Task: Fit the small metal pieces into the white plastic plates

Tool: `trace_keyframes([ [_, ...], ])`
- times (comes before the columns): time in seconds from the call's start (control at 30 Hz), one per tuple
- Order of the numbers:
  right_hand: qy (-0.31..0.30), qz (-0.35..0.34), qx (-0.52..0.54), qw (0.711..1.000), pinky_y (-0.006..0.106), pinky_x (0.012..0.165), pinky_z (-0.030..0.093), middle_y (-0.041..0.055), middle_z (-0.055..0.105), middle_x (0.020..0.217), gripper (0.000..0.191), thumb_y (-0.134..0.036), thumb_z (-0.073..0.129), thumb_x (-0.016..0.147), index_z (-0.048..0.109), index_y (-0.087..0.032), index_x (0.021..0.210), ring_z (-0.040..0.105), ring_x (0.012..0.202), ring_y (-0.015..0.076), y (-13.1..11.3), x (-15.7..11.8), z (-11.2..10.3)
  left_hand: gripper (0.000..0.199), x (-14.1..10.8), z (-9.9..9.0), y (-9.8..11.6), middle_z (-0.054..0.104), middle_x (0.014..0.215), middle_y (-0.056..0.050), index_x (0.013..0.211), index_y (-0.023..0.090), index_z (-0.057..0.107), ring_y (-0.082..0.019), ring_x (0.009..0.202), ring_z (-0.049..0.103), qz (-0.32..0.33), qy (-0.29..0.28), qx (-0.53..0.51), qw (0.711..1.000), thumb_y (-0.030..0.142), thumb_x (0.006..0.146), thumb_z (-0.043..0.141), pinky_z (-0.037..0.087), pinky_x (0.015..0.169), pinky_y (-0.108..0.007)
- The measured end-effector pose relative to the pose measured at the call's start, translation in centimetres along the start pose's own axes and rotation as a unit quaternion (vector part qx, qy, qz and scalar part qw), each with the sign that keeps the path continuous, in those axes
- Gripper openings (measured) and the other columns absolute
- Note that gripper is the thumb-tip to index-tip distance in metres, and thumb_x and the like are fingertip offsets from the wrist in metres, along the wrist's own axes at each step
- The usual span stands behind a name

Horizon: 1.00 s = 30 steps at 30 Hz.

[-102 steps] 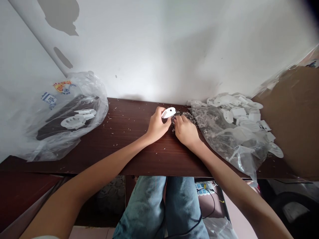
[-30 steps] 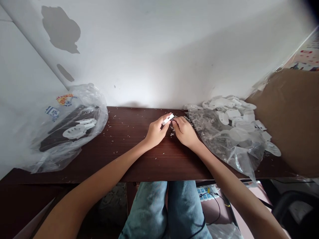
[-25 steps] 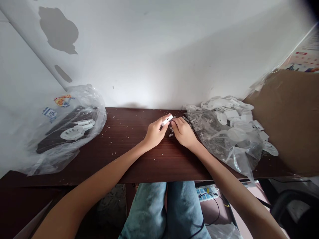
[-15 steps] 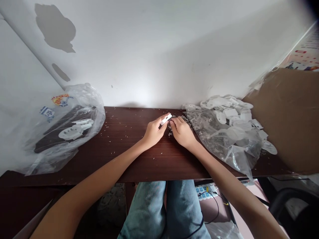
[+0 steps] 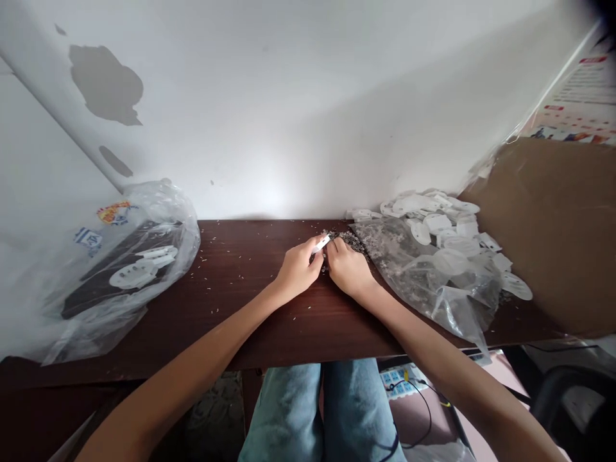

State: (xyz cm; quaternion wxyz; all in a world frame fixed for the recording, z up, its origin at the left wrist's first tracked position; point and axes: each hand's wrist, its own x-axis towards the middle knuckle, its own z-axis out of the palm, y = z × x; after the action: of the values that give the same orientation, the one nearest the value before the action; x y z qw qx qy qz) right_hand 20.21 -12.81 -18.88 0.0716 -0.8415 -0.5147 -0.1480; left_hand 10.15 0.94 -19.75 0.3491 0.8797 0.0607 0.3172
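My left hand [image 5: 297, 269] pinches a narrow white plastic piece [image 5: 322, 244], seen nearly edge-on, between thumb and fingers. Close beside it, my right hand [image 5: 349, 268] rests with curled fingers against a small heap of dark grey granules [image 5: 342, 240]. Its fingertips are partly hidden, and I cannot tell whether they hold anything. Both hands are on the dark wood tabletop [image 5: 240, 269], almost touching each other.
A clear plastic bag [image 5: 409, 269] with grey flakes lies to the right, with white plastic pieces [image 5: 436, 222] heaped on and behind it. Brown cardboard [image 5: 543, 237] stands beyond. Another clear bag [image 5: 180, 234] at left holds a white disc [image 5: 131, 277]. Pale specks dot the table.
The white piece has turned from showing its broad face to nearly edge-on in my left hand. My hands have drawn closer together, and the view has shifted so the table sits lower.
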Motion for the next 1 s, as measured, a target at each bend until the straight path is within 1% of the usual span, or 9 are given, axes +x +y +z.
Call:
trace_keyframes([
  [0.13,0.004,0.01,0.007,1.0,0.033,0.062,0.049,0.0186,0.065,0.115,0.025,-0.016,0.041,0.106,0.062,-0.014,0.119,0.067,0.098,0.0291,0.7,0.3,0.3,0.05,0.3,-0.4,0.0,0.056,0.162,-0.011,0.156,0.024,0.054,-0.028,0.151,0.053,0.018,-0.078,-0.039,0.996,0.039,0.108,0.051,0.041,0.128,-0.046],
  [0.23,0.028,0.009,0.0,1.0,0.032,0.063,0.048,0.0177,0.065,0.115,0.025,-0.017,0.04,0.107,0.062,-0.014,0.118,0.066,0.101,0.0282,1.1,0.4,0.4,0.05,0.4,-0.5,-0.4,0.05,0.166,-0.011,0.159,0.026,0.049,-0.027,0.156,0.046,0.035,-0.088,-0.052,0.994,0.04,0.111,0.044,0.037,0.13,-0.047],
  [0.37,0.044,0.004,-0.002,0.999,0.031,0.064,0.047,0.0174,0.066,0.118,0.022,-0.016,0.046,0.104,0.062,-0.015,0.119,0.065,0.107,0.0285,1.4,0.4,0.5,0.052,0.3,-0.3,-1.0,0.058,0.156,-0.014,0.156,0.027,0.049,-0.029,0.147,0.054,0.082,-0.041,-0.021,0.996,0.035,0.105,0.058,0.042,0.125,-0.051],
  [0.47,0.049,0.003,0.005,0.999,0.031,0.065,0.047,0.0175,0.066,0.119,0.021,-0.017,0.051,0.102,0.062,-0.016,0.119,0.064,0.109,0.0289,1.7,0.5,0.8,0.065,0.2,-0.4,-1.1,0.059,0.15,-0.016,0.154,0.026,0.046,-0.031,0.142,0.056,0.128,0.021,0.018,0.991,0.028,0.095,0.073,0.045,0.122,-0.052],
  [0.53,0.057,0.013,0.006,0.998,0.031,0.065,0.045,0.0172,0.066,0.118,0.019,-0.019,0.05,0.103,0.063,-0.016,0.117,0.064,0.107,0.0284,2.0,0.6,1.2,0.071,0.3,-0.7,-1.1,0.059,0.147,-0.017,0.153,0.025,0.045,-0.033,0.14,0.057,0.143,0.054,0.051,0.987,0.024,0.09,0.077,0.047,0.12,-0.052],
  [0.7,0.068,0.061,0.002,0.996,0.029,0.059,0.036,0.0167,0.065,0.117,0.028,-0.027,0.037,0.112,0.061,-0.015,0.118,0.065,0.1,0.0254,2.7,0.8,1.5,0.074,0.7,-1.7,-0.4,0.059,0.144,-0.017,0.152,0.022,0.043,-0.034,0.137,0.056,0.154,0.07,0.132,0.977,0.021,0.087,0.079,0.049,0.117,-0.053],
  [0.8,0.063,0.077,-0.002,0.995,0.03,0.058,0.032,0.0156,0.065,0.117,0.031,-0.03,0.034,0.114,0.061,-0.015,0.118,0.065,0.1,0.0244,2.6,0.8,1.2,0.07,0.6,-3.0,0.2,0.06,0.14,-0.016,0.149,0.021,0.046,-0.034,0.134,0.057,0.142,0.056,0.189,0.97,0.024,0.087,0.079,0.05,0.115,-0.054],
  [0.87,0.063,0.078,-0.001,0.995,0.031,0.058,0.031,0.0153,0.065,0.118,0.031,-0.031,0.033,0.114,0.06,-0.016,0.117,0.064,0.103,0.0248,2.4,0.7,1.0,0.067,0.4,-4.4,0.3,0.061,0.139,-0.015,0.147,0.022,0.049,-0.034,0.132,0.057,0.133,0.042,0.231,0.963,0.027,0.087,0.08,0.051,0.114,-0.054],
  [1.0,0.059,0.067,0.018,0.996,0.031,0.061,0.034,0.0157,0.064,0.119,0.031,-0.032,0.033,0.114,0.061,-0.016,0.113,0.063,0.107,0.0256,2.1,0.6,0.6,0.063,-0.5,-9.2,-0.2,0.064,0.14,-0.013,0.143,0.023,0.055,-0.035,0.13,0.059,0.095,0.008,0.324,0.941,0.03,0.086,0.081,0.05,0.114,-0.053],
])
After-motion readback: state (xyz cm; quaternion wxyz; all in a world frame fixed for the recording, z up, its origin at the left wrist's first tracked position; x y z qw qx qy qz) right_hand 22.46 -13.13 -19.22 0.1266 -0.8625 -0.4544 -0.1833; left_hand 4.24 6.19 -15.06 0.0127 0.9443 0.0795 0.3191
